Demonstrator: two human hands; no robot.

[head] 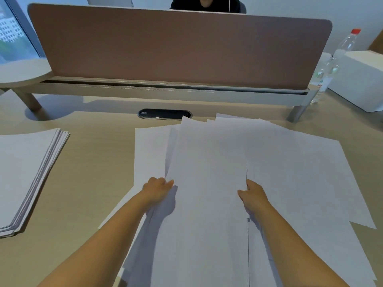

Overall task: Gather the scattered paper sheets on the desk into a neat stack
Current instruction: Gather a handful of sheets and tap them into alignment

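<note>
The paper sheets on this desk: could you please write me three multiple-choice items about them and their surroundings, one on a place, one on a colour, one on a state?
1. Where does the gathered paper stack lie?
A. on the desk's left side
B. on top of the white box
C. behind the divider panel

2. What colour is the water bottle's cap?
A. blue
B. red
C. green

3. What are the two hands doing?
A. resting flat on bare desk
B. holding the bottle
C. gripping a bundle of sheets by its two side edges

Answers:
1 A: the stack sits at the left, apart from the loose sheets spread at centre and right.
2 B: the cap on the clear bottle at far right is red.
3 C: the left hand and right hand each pinch an opposite edge of the held sheets.
</note>
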